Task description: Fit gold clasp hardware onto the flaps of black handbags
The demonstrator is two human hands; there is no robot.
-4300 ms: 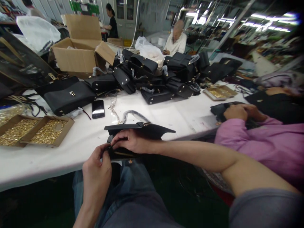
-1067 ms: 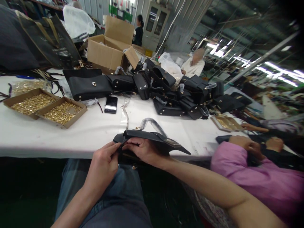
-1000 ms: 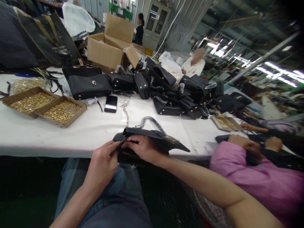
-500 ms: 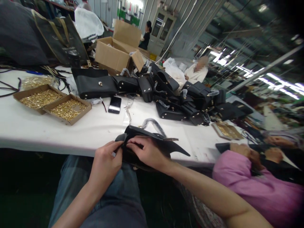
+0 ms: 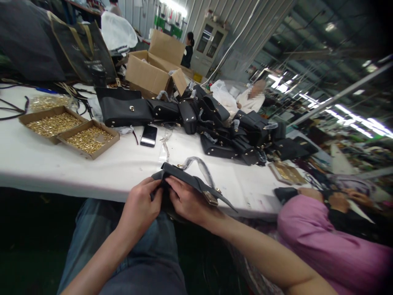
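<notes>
1. Black and smooth, the bag (image 5: 184, 175) sat at the edge of the white table (image 5: 132, 164), over the lap (image 5: 153, 246), in the head view. The left hand (image 5: 144, 200) pinched its corner (image 5: 157, 175). The right hand (image 5: 187, 203) was tucked under the flap (image 5: 196, 183), fingertips hidden.
2. It looked partly done: strap (image 5: 205, 169) on, flap up. What was left, I could not tell.
3. Nearby lay trays (image 5: 106, 148) of gold bits (image 5: 90, 139), a phone (image 5: 149, 136) and piled bags (image 5: 190, 116).
4. Behind stood a brown box (image 5: 145, 76); lamps (image 5: 353, 123) lit the room.
</notes>
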